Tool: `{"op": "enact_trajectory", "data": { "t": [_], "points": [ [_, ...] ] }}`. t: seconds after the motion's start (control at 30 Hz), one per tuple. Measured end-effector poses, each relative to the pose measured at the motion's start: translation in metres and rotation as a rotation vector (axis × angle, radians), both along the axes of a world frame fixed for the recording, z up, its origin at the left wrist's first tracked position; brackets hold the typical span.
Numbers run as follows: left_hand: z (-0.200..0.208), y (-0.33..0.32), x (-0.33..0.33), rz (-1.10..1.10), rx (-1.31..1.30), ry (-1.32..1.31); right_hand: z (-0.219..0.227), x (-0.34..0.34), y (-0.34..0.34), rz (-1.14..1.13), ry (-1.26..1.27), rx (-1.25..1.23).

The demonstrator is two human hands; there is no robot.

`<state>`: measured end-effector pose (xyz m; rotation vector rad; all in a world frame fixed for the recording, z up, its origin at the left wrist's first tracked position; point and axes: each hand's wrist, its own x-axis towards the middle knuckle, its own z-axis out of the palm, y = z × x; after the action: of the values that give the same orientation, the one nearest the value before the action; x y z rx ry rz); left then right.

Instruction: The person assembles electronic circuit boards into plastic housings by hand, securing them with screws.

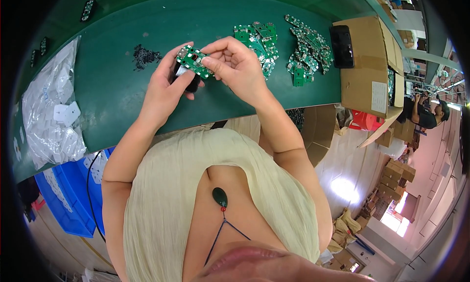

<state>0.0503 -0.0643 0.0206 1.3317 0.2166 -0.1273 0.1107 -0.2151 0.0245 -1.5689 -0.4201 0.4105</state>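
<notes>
A green circuit board (192, 58) is tilted between my two hands above the green table. My left hand (169, 81) is closed round a black casing (193, 84), partly hidden under the board, with the thumb across it. The board's left end, with a metal connector, rests by the left fingers. My right hand (235, 67) pinches the board's right end between thumb and fingers. Small black parts (145, 57) lie heaped just left of my left hand. To the right of my right hand is a pile of green circuit boards (258, 40).
A second pile of circuit boards (308, 47) lies farther right, beside a black phone-like object (342, 46) and a cardboard box (364, 67). At the left are a clear plastic bag of white parts (51, 115) and a blue bin (66, 203). A person (425, 111) is in the background.
</notes>
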Motion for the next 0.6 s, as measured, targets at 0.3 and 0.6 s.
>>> {"op": "enact_trajectory", "data": {
  "t": [0.3,0.6],
  "points": [
    [-0.002,0.003,-0.002,-0.052,0.029,0.04,0.0,0.0,0.0,-0.074,-0.489,-0.234],
    [0.003,-0.002,-0.002,-0.002,0.069,0.108,-0.007,-0.003,0.011,-0.119,-0.527,-0.057]
  ]
}}
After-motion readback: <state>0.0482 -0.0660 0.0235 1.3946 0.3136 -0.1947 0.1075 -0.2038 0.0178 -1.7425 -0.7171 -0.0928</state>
